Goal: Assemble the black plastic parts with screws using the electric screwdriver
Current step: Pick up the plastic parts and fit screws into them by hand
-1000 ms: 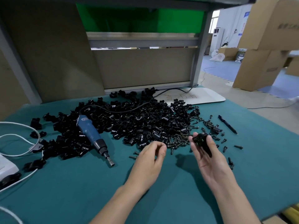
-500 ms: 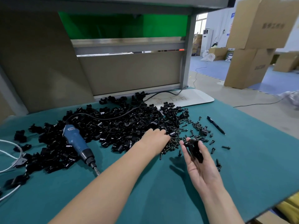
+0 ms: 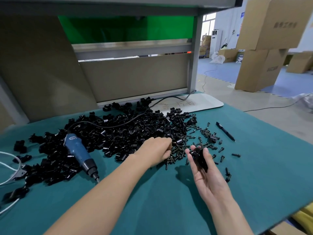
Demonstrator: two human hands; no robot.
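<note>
Left hand (image 3: 155, 150) lies knuckles-up at the near right edge of the heap of black plastic parts (image 3: 125, 133), its fingers curled downward with the tips buried among the loose screws (image 3: 177, 152); whether a screw is pinched between them cannot be told. Right hand (image 3: 205, 173) is turned palm-up just right of the screws, its fingers partly curled and its thumb closed against a black plastic part (image 3: 199, 157), which rests across the fingers above the mat. More single screws lie scattered to the right of and beyond this hand. The electric screwdriver (image 3: 78, 150), with a blue body and black nose, lies untouched on the left part of the heap, bit pointing toward the near side, its black cord (image 3: 118, 125) running across the heap to the far side. The surface is a teal mat (image 3: 169, 204). A black pen (image 3: 225, 131) lies at far right, apart from the screws. A white board (image 3: 199, 103) lies at the far edge, and white cable (image 3: 10, 167) at the left edge. Stacked cardboard boxes (image 3: 260, 68) stand on the floor at far right.
</note>
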